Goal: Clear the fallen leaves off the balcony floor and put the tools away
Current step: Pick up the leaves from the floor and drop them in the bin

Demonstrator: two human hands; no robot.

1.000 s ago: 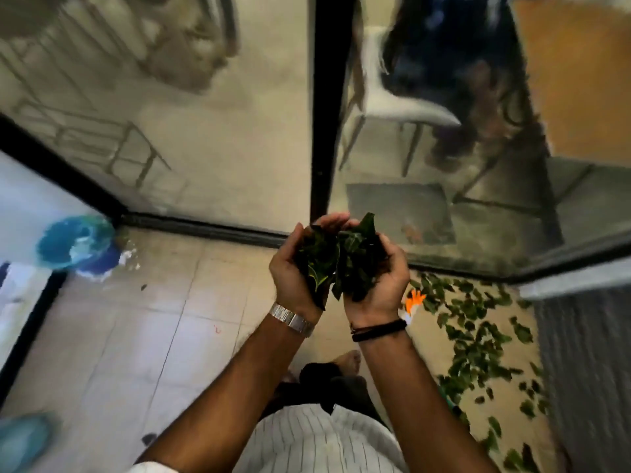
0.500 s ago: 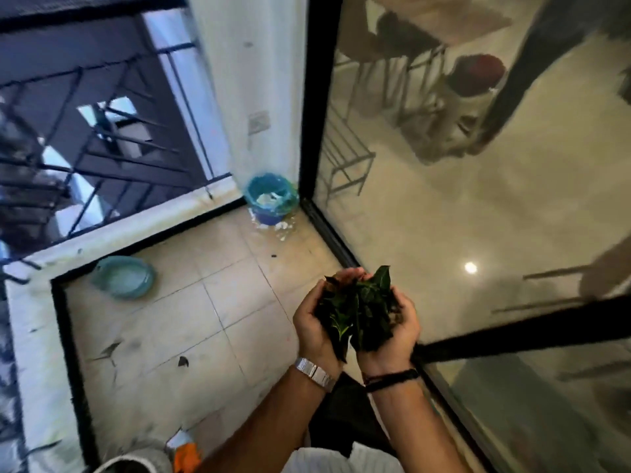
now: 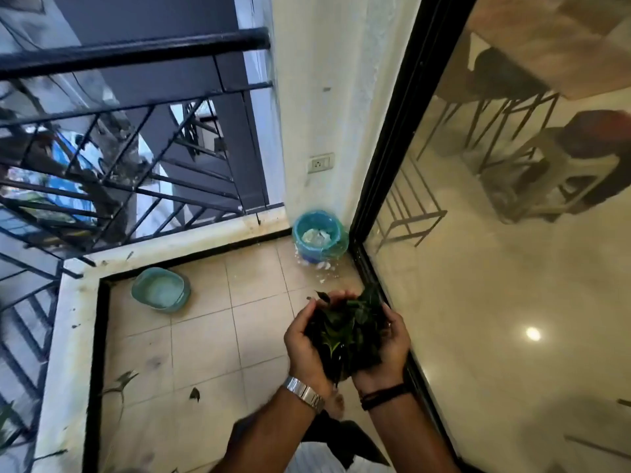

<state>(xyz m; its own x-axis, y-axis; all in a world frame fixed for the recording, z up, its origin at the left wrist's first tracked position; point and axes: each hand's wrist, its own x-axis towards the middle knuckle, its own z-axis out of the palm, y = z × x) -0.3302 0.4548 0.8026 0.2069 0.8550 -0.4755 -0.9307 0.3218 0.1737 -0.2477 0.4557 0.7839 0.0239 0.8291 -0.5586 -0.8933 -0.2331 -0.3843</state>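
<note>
A bunch of dark green leaves (image 3: 345, 332) sits cupped between both hands above the tiled balcony floor (image 3: 205, 336). My left hand (image 3: 304, 346), with a metal watch at the wrist, curls round the left side of the bunch. My right hand (image 3: 392, 353), with a black band at the wrist, curls round the right side. A blue bin (image 3: 319, 235) with white scraps inside stands in the far corner, beyond the hands. A single fallen leaf (image 3: 194, 394) lies on the tiles to the lower left.
A teal basin (image 3: 160, 293) lies on the floor near the low ledge. A black metal railing (image 3: 119, 148) runs along the balcony's far and left sides. A glass door with a black frame (image 3: 386, 186) closes off the right side. A wall socket (image 3: 320, 162) sits above the bin.
The view has swung left and up, bringing the blue bin and railing nearer. Both hands keep the same hold on the leaves and have moved toward the bin corner.
</note>
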